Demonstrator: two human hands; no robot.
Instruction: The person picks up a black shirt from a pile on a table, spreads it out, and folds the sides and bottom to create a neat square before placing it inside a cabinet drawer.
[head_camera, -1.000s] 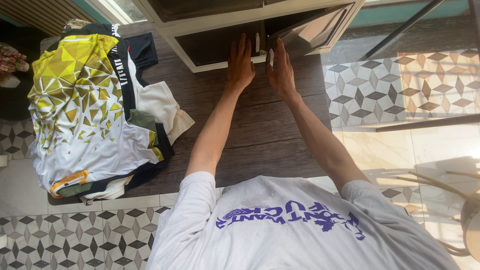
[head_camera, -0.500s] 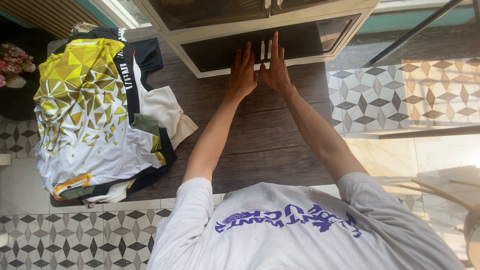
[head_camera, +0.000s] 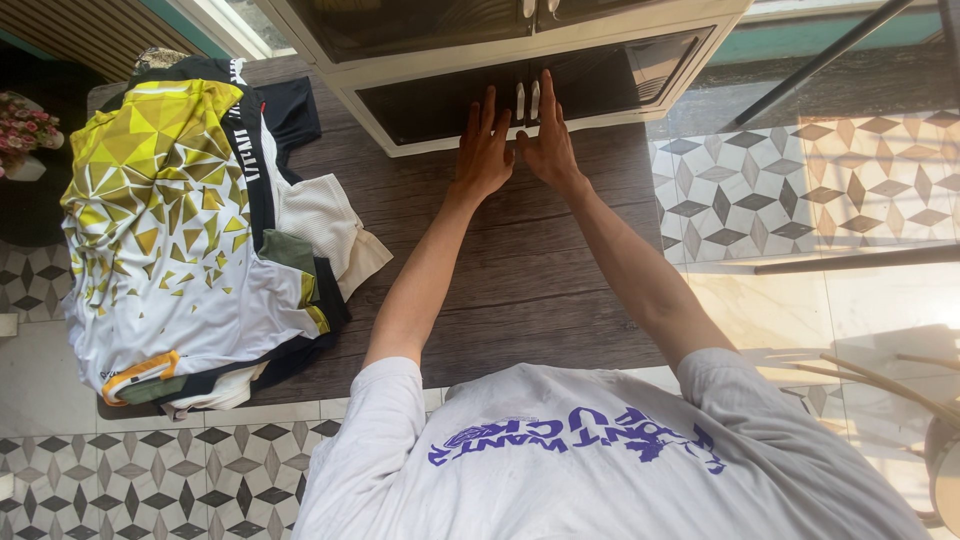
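Both arms stretched forward, left hand (head_camera: 483, 150) and right hand (head_camera: 547, 140) press flat, fingers extended together, against 2 cabinet doors (head_camera: 600, 75)

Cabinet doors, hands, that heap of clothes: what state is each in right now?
Lower cabinet doors: shut, white handles side by side.
Left hand: flat, fingers spread, pressed on the left door.
Right hand: flat, pressed on the right door.
Pile of clothes: stacked on the dark wooden table, yellow-and-white jersey on top.

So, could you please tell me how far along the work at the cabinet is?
Done: both cabinet doors look closed, handles together. In hand: the left hand and right hand press flat against them. Left: the pile of clothes sits on the dark table.
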